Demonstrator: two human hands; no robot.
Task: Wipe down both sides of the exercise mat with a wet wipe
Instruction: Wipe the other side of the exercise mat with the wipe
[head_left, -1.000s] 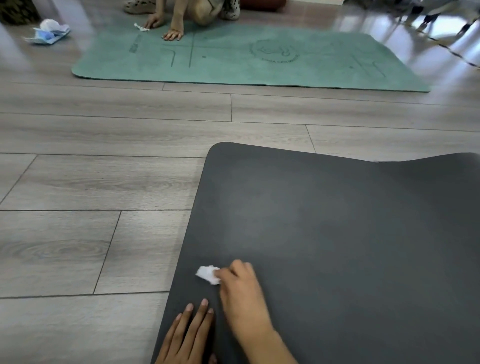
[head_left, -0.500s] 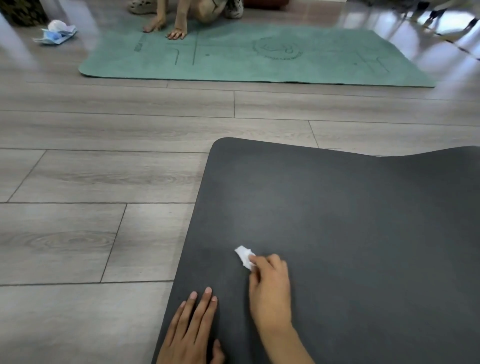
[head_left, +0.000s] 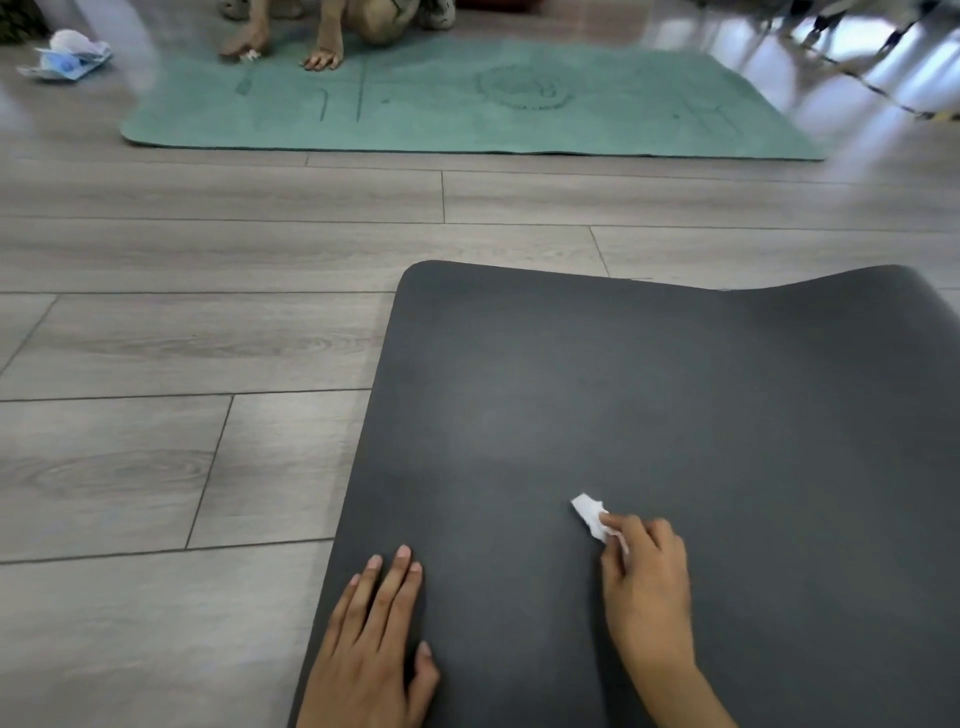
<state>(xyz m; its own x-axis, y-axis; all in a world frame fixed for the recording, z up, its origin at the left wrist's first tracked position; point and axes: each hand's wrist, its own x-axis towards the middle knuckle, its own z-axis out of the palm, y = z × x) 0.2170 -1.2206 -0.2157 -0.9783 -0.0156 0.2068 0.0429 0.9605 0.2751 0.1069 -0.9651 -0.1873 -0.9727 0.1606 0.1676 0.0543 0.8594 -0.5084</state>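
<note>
Litter (head_left: 65, 54): upper left of the frame; a crumpled white and blue heap, soft and creased, lying on the floor. Any print on it is too blurred to read.
Floor (head_left: 156, 467): grey wood-grain planks with thin dark joints; glossy at the top right, where it mirrors bright light.
Green mat (head_left: 623, 119): top of the frame, flat on the floor; matte teal, rounded corners, darker printed lines and a round emblem. A short vertical line of writing near its left end cannot be read.
Second person (head_left: 382, 21): top edge, crouched at the green mat's far side, both hands down on it.
Left hand (head_left: 371, 644): lower centre; flat, palm down, fingers straight and together, pressing on the near left edge of the exercise mat.
Exercise mat (head_left: 675, 389): lower right; dark charcoal, fine matte grain, rounded far-left corner, far edge slightly wavy. No label visible.
Wet wipe (head_left: 589, 514): small bunched white wad on the exercise mat, lower centre-right.
Right hand (head_left: 647, 587): fingers curled, pinching the wet wipe against the mat surface.
</note>
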